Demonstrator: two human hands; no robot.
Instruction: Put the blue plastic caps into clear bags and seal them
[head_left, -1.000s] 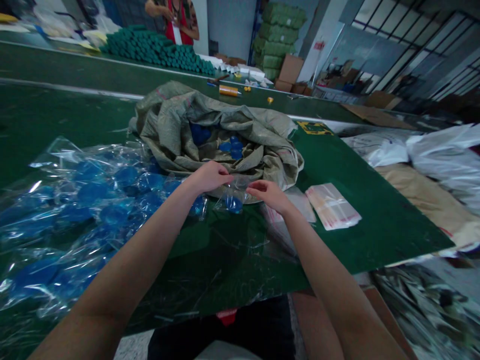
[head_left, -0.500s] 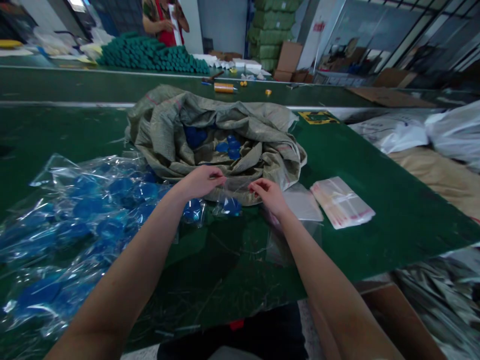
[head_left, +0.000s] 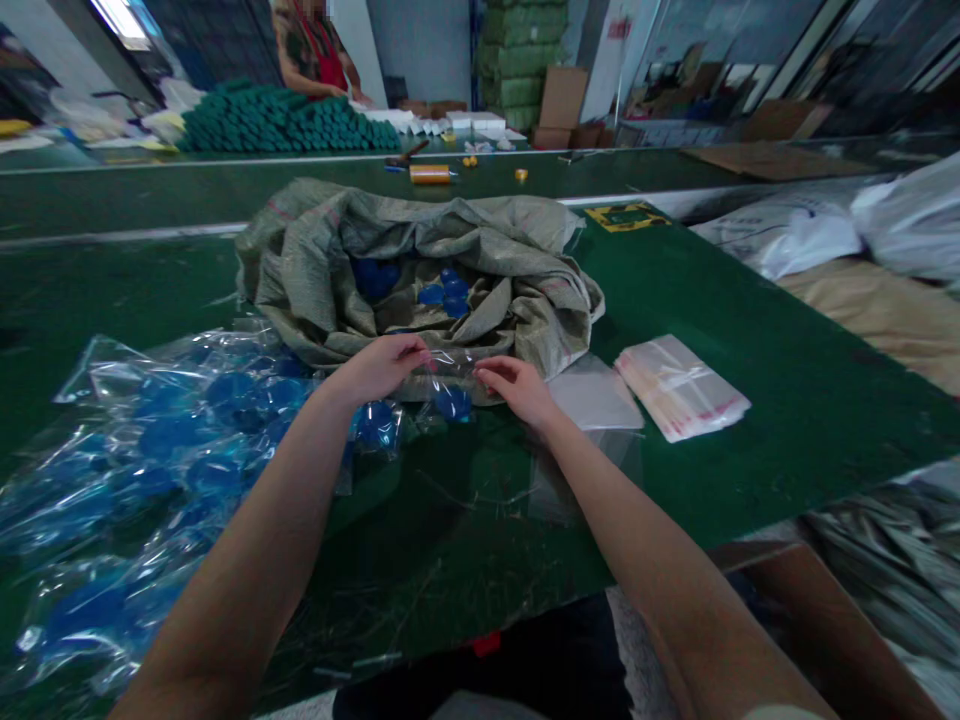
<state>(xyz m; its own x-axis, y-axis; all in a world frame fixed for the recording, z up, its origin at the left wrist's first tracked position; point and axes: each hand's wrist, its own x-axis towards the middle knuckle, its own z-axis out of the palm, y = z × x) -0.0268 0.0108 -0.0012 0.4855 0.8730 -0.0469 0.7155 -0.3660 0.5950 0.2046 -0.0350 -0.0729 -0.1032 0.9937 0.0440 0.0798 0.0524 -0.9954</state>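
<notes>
My left hand [head_left: 382, 368] and my right hand [head_left: 516, 390] pinch the thin film of a clear plastic bag [head_left: 442, 362], which holds a round blue piece [head_left: 453, 402]. Another bagged blue piece [head_left: 376, 425] lies just left of it. Behind my hands, a crumpled grey-green woven sack [head_left: 315, 265] lies open with loose blue pieces [head_left: 442, 295] inside. A large heap of clear bags with blue pieces [head_left: 187, 440] spreads to my left. To my right lie a flat clear bag [head_left: 592, 395] and a banded stack of clear bags with red strips [head_left: 681, 388].
All this lies on a green-topped table [head_left: 712, 300]. Beyond it run a second green table with an orange tape roll [head_left: 430, 174] and a long stack of green rolls [head_left: 289, 125]. A person in a red apron [head_left: 311, 50] stands behind. White sacks [head_left: 787, 235] lie right.
The whole scene has slid left and up in the view as my head turned. Both hands stay at the bag's film, with no clear change in their grip.
</notes>
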